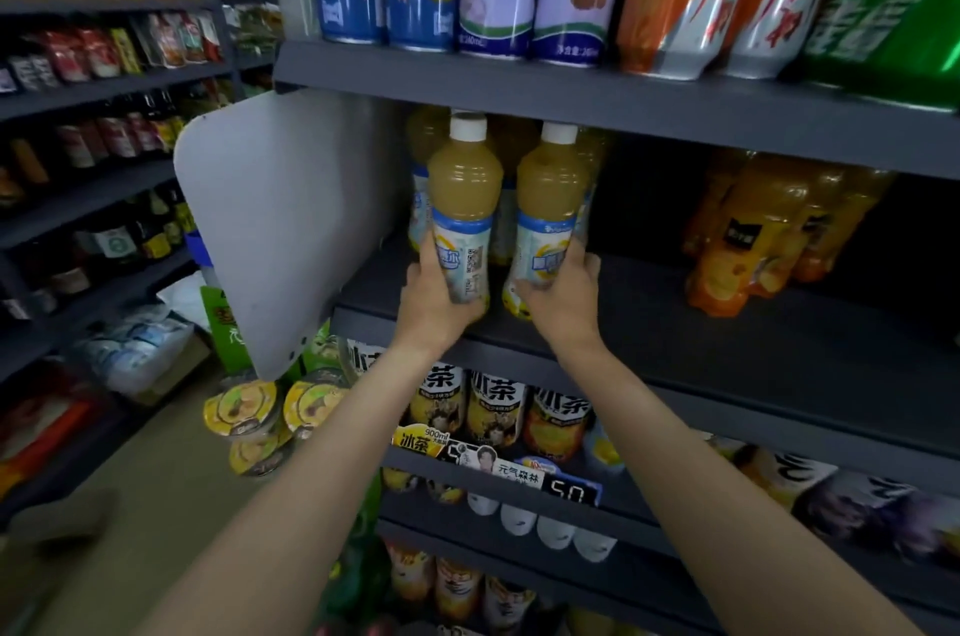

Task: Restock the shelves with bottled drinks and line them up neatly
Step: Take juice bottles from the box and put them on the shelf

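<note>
Both arms stretched forward and up; left hand [434, 302] and right hand [563, 295] each curled in a grip.

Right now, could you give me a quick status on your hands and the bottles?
Left hand grips one juice bottle, right hand grips another. Both upright at shelf front. Same bottles behind; nothing blocking.

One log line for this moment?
left hand: grips left bottle | right hand: grips right bottle | both at shelf front
</note>
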Tool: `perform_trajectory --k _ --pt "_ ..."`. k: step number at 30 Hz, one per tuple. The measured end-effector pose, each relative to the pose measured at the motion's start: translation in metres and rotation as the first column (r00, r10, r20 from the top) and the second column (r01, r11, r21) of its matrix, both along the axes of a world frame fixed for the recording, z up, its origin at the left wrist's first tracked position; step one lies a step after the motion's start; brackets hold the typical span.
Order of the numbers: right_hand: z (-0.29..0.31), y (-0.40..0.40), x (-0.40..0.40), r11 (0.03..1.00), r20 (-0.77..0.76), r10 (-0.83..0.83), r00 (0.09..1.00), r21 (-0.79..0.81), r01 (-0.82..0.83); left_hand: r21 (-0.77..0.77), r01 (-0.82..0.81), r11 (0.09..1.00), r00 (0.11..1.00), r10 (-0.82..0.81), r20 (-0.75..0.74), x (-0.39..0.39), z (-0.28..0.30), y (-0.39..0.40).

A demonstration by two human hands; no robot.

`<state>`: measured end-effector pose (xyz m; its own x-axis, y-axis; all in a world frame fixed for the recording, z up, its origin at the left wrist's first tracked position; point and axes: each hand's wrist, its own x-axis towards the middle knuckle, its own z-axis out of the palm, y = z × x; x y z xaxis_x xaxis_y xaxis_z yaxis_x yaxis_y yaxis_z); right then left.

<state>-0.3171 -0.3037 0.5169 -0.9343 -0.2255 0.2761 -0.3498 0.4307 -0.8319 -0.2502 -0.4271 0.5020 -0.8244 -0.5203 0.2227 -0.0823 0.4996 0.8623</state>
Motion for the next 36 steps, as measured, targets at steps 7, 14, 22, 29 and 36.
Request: perform_trajectory --k 7,14,22,29,36 --pt "-0.008 -0.025 0.001 0.99 -0.196 -0.104 0.975 0.071 0.12 -0.093 -0.094 0.991 0.993 0.099 0.057 0.0 -0.001 0.002" --pt "0.003 -0.032 -0.011 0.943 -0.162 -0.134 0.978 0.281 0.176 -0.129 -0.144 0.981 0.983 0.157 0.095 0.008 0.005 -0.01" --pt "-0.009 -0.028 0.005 0.984 0.049 -0.088 0.995 0.162 0.079 -0.101 -0.353 0.93 0.932 0.359 0.043 0.007 0.007 -0.034" --pt "-0.006 -0.003 0.021 0.988 0.002 0.03 1.0 0.154 -0.03 -0.119 -0.429 0.896 0.901 0.434 0.022 -0.003 0.0 -0.017" --pt "-0.006 0.063 0.041 0.96 -0.195 0.116 0.974 0.275 -0.059 -0.312 -0.216 0.925 0.941 0.113 -0.318 0.041 -0.037 0.066"
